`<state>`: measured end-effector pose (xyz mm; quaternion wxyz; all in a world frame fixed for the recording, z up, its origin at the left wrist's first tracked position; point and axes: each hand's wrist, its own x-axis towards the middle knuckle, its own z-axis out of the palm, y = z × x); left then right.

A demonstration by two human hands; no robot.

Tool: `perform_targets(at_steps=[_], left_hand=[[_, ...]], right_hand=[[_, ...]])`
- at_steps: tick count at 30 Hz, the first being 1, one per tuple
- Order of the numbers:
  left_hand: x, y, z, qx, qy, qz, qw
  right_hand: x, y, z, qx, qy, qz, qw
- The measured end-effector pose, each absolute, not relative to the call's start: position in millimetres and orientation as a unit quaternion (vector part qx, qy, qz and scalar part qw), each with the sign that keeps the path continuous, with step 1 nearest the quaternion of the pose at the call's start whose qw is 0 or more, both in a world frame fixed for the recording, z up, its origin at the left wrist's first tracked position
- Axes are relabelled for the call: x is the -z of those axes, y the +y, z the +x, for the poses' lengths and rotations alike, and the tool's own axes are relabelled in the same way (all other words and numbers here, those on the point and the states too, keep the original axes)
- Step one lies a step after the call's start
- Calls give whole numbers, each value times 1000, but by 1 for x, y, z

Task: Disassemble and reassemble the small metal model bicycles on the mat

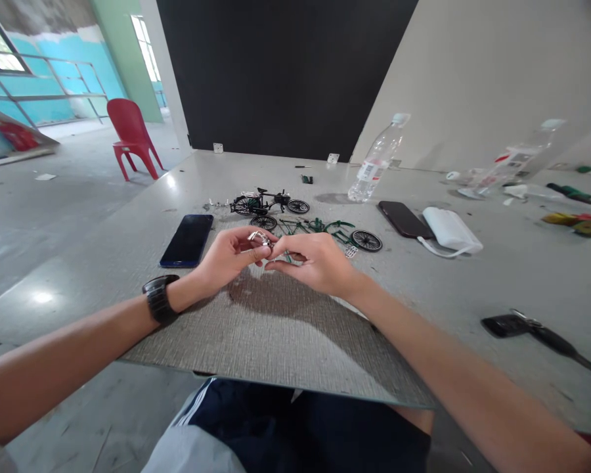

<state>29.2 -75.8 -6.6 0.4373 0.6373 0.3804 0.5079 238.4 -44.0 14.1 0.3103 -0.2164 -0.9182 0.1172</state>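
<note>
My left hand (pixel 231 256) pinches a small silvery metal part (pixel 260 238) between thumb and fingers, above the table's front part. My right hand (pixel 315 259) meets it from the right, its fingertips closed at the part's right end; what they grip is too small to make out. Just beyond my hands lie green miniature bicycle frame parts (pixel 345 231) and a small black spoked wheel (pixel 366 240). Farther back stands a black miniature bicycle (pixel 261 202), with small silvery pieces (pixel 218 203) to its left.
A dark phone (pixel 187 240) lies left of my hands. On the right are another phone (pixel 404 219), a white power bank (pixel 452 230), a plastic bottle (pixel 377 161) and keys (pixel 507 325). A textured mat (pixel 276 335) covers the table's front edge.
</note>
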Motion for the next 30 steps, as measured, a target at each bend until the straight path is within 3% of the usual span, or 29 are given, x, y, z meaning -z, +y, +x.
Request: perform_targets(at_steps=[5,30], left_hand=[[3,-75,31,-553,386,613,411],[4,-72,31,-527,378,637,416]], right_hand=[[-25,-48,244,-128,-916,-249,287],[-19,-42,246,-66,-914,-256,308]])
